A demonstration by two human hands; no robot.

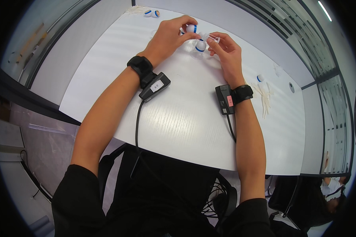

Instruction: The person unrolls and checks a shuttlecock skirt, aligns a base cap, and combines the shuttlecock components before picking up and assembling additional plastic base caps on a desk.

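Note:
My left hand (pixel 171 34) is closed at the far side of the table, its fingertips round a small white ball-shaped piece with a blue band (pixel 191 28). Just right of it, my right hand (pixel 228 51) pinches a clear plastic piece with a loop-like frame (pixel 214 37). Between the two hands is another white piece with a blue band (pixel 200 46), above clear rounded plastic. Whether these parts are joined I cannot tell; the fingers hide some of them.
On the white table (pixel 186 114), two white-and-blue pieces (pixel 152 13) lie at the far left beside pale strips (pixel 137 10). At right are another white-and-blue piece (pixel 260 78), more pale strips (pixel 264 96) and a cable hole (pixel 291 87). Cables hang from both wrist devices. Another person (pixel 333 187) appears at lower right.

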